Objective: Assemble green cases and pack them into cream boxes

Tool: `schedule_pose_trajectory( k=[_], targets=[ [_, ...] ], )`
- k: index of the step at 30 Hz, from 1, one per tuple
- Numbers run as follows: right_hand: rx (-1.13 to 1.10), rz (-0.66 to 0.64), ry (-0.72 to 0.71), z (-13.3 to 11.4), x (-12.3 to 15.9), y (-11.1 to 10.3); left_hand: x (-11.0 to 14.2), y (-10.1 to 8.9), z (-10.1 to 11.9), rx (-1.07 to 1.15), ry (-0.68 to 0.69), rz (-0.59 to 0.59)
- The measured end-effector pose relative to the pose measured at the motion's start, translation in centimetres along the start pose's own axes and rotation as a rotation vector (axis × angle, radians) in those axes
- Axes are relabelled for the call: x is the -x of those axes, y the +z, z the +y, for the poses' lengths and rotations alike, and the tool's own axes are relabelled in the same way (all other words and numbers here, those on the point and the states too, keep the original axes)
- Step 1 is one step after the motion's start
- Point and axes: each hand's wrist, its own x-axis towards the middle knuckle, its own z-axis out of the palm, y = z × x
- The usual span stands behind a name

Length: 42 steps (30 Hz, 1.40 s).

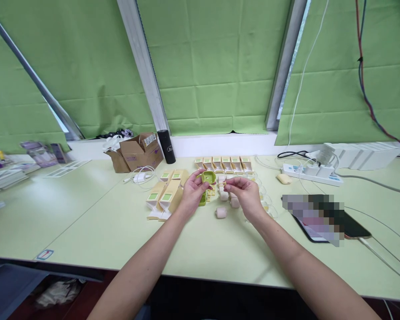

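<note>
Green container [209, 177], contents unclear, occupies left hand [193, 190].

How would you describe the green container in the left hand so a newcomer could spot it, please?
On the pale-green table, find the cream cardboard boxes left of centre. Just right of them, the person's left hand holds a small, open, rounded-square green container, plastic by its look. Unlike the green piece lower down, it is raised in the hand.
</note>
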Motion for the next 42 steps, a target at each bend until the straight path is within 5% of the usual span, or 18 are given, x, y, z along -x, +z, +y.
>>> schedule_pose_trajectory(
  k=[5,17,26,34,42],
  targets=[
    [-0.181,-0.030,-0.026,-0.6,0.4,0.5,0.2,0.2,-0.1,-0.015,-0.002,-0.035],
    [-0.149,-0.064,-0.039,-1.3,0.8,0.8,0.2,0.1,-1.2,-0.044,-0.072,-0.074],
    [0.261,-0.128,-0.313,-1.0,1.7,0.8,0.4,0.5,-1.1,-0.053,-0.128,-0.176],
    [0.790,-0.164,-0.767,-0.8,2.1,0.3,0.7,1.0,-0.4,-0.090,-0.147,-0.166],
    [1.083,-0.168,-0.827,-0.4,1.8,0.1,0.8,1.1,-0.4,-0.127,-0.142,-0.188]
  ],
)
